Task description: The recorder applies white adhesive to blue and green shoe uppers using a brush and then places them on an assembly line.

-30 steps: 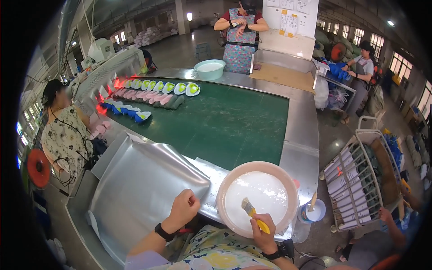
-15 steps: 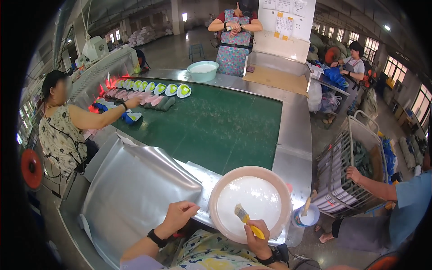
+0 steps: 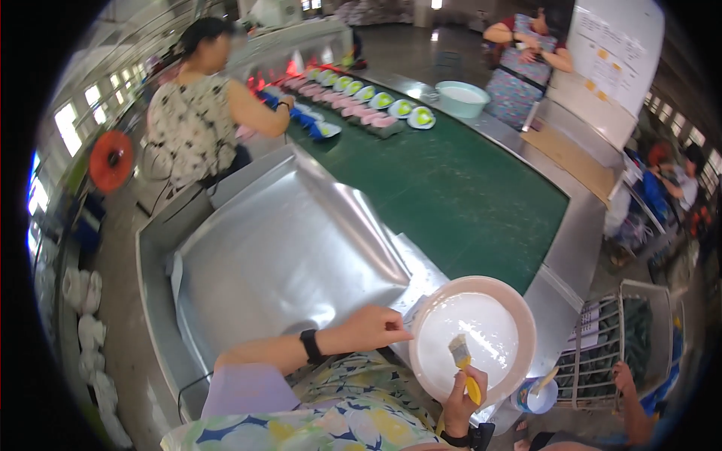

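Observation:
My right hand (image 3: 460,398) grips a small brush with a yellow handle (image 3: 465,366), its bristles dipped in white liquid inside a round pink basin (image 3: 519,323) at the table's near edge. My left hand (image 3: 370,328), with a black watch on the wrist, rests at the basin's left rim with fingers pinched together; whether it grips the rim is unclear. A bent shiny metal sheet (image 3: 286,248) lies just beyond my left hand.
A green conveyor belt (image 3: 451,188) carries a row of shoe parts (image 3: 361,101) at its far end, beside a teal basin (image 3: 460,98). One person stands at the left, another at the far end. A wire cart (image 3: 624,346) and a small cup (image 3: 538,395) sit at the right.
The view has swung left and down, bringing the person at the left closer. My left hand has moved right to the basin's rim. The brush stays in the basin.

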### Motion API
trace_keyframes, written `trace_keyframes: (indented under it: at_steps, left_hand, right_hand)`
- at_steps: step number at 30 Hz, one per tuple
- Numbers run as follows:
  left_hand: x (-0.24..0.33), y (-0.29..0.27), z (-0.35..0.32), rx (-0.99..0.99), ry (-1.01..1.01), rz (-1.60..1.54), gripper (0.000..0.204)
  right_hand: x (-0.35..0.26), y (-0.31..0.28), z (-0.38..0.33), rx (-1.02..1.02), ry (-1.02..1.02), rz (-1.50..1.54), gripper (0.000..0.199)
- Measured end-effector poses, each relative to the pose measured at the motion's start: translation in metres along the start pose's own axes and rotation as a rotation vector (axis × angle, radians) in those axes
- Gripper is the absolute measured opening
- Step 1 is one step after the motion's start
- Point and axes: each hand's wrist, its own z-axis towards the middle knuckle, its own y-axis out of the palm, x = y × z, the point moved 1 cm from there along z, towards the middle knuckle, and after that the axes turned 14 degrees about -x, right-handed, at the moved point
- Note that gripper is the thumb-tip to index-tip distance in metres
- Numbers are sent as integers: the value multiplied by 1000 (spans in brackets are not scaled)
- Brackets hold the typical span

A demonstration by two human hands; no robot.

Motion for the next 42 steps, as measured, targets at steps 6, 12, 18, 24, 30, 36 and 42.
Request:
trace_keyframes:
  at_steps: [6,12,18,24,30,36,42]
  left_hand:
    - [-9,4,-2,81,95,-231,25]
    - [-8,-6,-5,249,118,-305,21]
    - [3,-11,-5,181,-48,-155,24]
    - [-6,0,-2,227,66,-361,16]
    - [-8,-4,1,198,156,-401,32]
    - [-18,-3,2,162,108,-423,30]
    - [-11,-2,-1,145,120,-531,21]
  right_hand:
    - [13,3,-6,-19,-3,27,11]
    - [9,5,-8,-1,106,37,13]
    - [18,4,-6,-13,14,-52,13]
    - [19,5,-6,19,73,52,13]
    - [24,5,-3,3,21,3,12]
    - [22,6,-5,20,43,15,14]
    - [17,7,-7,16,-12,15,12]
